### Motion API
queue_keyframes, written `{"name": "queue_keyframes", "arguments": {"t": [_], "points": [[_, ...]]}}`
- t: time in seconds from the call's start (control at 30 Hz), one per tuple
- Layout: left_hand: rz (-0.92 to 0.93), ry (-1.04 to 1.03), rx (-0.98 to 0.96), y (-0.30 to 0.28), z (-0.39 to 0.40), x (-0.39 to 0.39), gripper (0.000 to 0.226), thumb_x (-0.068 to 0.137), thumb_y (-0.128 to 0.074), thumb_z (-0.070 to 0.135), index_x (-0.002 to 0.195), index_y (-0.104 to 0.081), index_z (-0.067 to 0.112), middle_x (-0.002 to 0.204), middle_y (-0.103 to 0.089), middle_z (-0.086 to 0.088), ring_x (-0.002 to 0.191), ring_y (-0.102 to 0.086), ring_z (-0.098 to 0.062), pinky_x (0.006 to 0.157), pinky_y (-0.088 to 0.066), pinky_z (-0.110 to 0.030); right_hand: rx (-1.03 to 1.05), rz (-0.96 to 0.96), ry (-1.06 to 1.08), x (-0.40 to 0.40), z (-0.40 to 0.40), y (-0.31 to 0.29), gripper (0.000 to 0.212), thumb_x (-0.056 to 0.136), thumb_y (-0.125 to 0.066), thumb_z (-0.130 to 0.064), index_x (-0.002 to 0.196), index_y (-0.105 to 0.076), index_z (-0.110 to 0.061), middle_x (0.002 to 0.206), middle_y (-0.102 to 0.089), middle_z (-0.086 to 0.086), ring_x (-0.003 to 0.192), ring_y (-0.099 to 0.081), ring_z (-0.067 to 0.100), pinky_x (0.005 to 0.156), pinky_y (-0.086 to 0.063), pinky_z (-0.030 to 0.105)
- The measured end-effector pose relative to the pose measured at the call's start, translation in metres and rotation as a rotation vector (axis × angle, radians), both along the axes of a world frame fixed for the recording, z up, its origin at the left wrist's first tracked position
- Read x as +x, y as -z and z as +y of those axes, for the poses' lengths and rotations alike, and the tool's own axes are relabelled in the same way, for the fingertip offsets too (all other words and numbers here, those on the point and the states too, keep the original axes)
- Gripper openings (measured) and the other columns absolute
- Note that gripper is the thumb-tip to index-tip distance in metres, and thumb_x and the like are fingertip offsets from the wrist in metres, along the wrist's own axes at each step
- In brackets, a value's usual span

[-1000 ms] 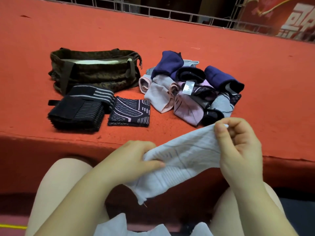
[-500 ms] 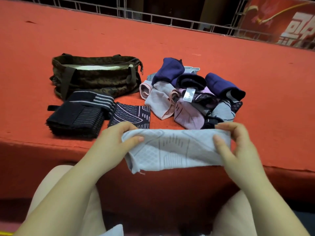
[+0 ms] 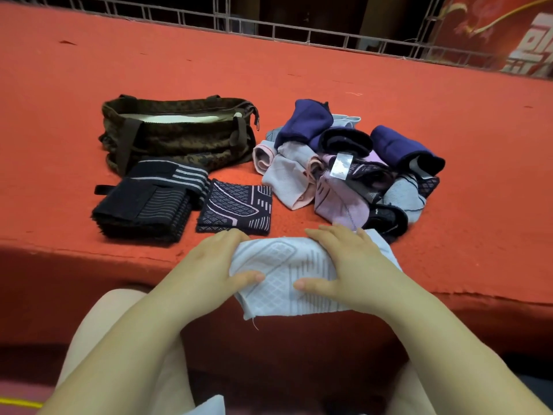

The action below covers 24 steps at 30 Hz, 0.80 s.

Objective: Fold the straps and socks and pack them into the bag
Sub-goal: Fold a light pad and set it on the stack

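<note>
A pale grey patterned sock (image 3: 287, 280) lies flat at the front edge of the red platform, its lower end hanging over the edge. My left hand (image 3: 215, 265) grips its left end, thumb on top. My right hand (image 3: 344, 265) presses on its right half with fingers spread. Behind it, a folded dark patterned sock (image 3: 236, 206) and a stack of folded black straps (image 3: 143, 202) sit in front of the open camouflage bag (image 3: 179, 139). A heap of unfolded socks (image 3: 347, 169) in navy, lilac, pink and grey lies to the right.
The red carpeted platform (image 3: 463, 205) drops off at its front edge just before my knees. A metal railing (image 3: 299, 28) runs along the far side. White cloth (image 3: 206, 407) rests on my lap.
The grey sock went from being held up in the air between both hands to lying on the platform edge. Both hands moved forward and down onto it.
</note>
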State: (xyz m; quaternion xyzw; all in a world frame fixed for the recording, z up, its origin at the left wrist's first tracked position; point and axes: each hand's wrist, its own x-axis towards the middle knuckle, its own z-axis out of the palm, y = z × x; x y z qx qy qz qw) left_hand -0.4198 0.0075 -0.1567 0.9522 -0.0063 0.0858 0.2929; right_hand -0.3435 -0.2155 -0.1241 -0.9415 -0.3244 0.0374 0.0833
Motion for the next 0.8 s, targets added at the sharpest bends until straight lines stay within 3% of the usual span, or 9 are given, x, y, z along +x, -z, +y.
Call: {"name": "queue_keyframes", "arguments": {"t": [0.1,0.2,0.3,0.4,0.47,0.53,0.6,0.7,0.8], "points": [[0.036,-0.041,0.022,0.004,-0.002,0.004,0.05,0.08,-0.043,0.07,0.105,-0.05,0.029,0.099,-0.053,0.014,0.097,-0.049,-0.008,0.088,-0.04,-0.031,0.038,0.091,0.023,-0.001,0.004,0.014,0.107,0.055,-0.009,-0.086,0.149,-0.015,-0.036,0.158,-0.016,-0.006,0.146,-0.005,0.011,0.119,0.001,0.042],[0.006,-0.063,-0.096,0.001,-0.007,0.004,0.02,0.095,-0.037,0.048,0.098,-0.049,0.033,0.099,-0.054,0.014,0.099,-0.05,-0.008,0.087,-0.037,-0.029,0.17,0.103,0.028,0.002,0.006,0.014,0.094,0.067,-0.004,-0.079,0.148,-0.024,-0.034,0.155,-0.025,-0.009,0.144,-0.011,0.008,0.119,0.002,0.042],[-0.028,-0.027,-0.265,-0.003,-0.008,0.001,0.008,0.096,-0.046,0.035,0.09,-0.049,0.039,0.097,-0.056,0.016,0.094,-0.052,0.001,0.082,-0.039,-0.025,0.278,0.063,-0.012,0.006,0.01,0.001,0.064,0.09,-0.025,-0.066,0.143,-0.037,-0.032,0.145,-0.039,-0.016,0.139,-0.025,0.002,0.118,0.0,0.035],[-0.092,0.038,-0.392,-0.011,-0.011,-0.004,0.007,0.092,-0.059,0.03,0.09,-0.057,0.036,0.091,-0.06,0.022,0.084,-0.055,0.005,0.071,-0.038,-0.014,0.319,0.092,-0.077,0.005,0.017,-0.013,0.046,0.092,-0.048,-0.051,0.134,-0.046,-0.033,0.13,-0.052,-0.017,0.124,-0.042,-0.002,0.116,-0.003,0.031],[-0.128,0.072,-0.454,-0.015,-0.012,-0.007,0.007,0.086,-0.065,0.03,0.089,-0.06,0.034,0.089,-0.062,0.02,0.08,-0.057,0.003,0.069,-0.04,-0.01,0.322,0.102,-0.129,0.004,0.021,-0.017,0.032,0.089,-0.059,-0.045,0.119,-0.058,-0.032,0.11,-0.06,-0.018,0.104,-0.052,-0.001,0.111,-0.02,0.029],[-0.138,0.076,-0.468,-0.017,-0.011,-0.009,0.013,0.077,-0.067,0.031,0.088,-0.061,0.034,0.086,-0.062,0.018,0.077,-0.056,0.001,0.068,-0.041,-0.01,0.325,0.088,-0.146,0.002,0.023,-0.021,0.012,0.086,-0.065,-0.041,0.093,-0.061,-0.033,0.086,-0.058,-0.018,0.083,-0.052,0.001,0.086,-0.039,0.024],[-0.12,0.043,-0.466,-0.016,-0.011,-0.011,0.022,0.07,-0.071,0.032,0.088,-0.06,0.038,0.084,-0.059,0.021,0.074,-0.055,0.003,0.067,-0.04,-0.008,0.357,0.075,-0.158,-0.002,0.022,-0.021,0.018,0.084,-0.068,-0.036,0.076,-0.051,-0.036,0.073,-0.052,-0.016,0.073,-0.048,0.002,0.067,-0.038,0.024],[-0.076,0.003,-0.498,-0.013,-0.011,-0.012,0.032,0.063,-0.075,0.047,0.09,-0.061,0.036,0.092,-0.063,0.025,0.086,-0.058,0.006,0.074,-0.041,-0.007,0.397,0.036,-0.192,-0.011,0.02,-0.021,0.023,0.082,-0.07,-0.033,0.074,-0.048,-0.036,0.07,-0.051,-0.016,0.072,-0.048,0.003,0.065,-0.039,0.027],[-0.059,-0.004,-0.623,-0.017,-0.016,-0.014,0.028,0.067,-0.075,0.052,0.082,-0.066,0.031,0.082,-0.068,0.013,0.074,-0.061,0.004,0.065,-0.045,-0.011,0.433,-0.013,-0.19,-0.017,0.017,-0.025,0.022,0.079,-0.072,-0.035,0.076,-0.05,-0.034,0.073,-0.053,-0.015,0.074,-0.05,0.005,0.066,-0.042,0.028]]}}
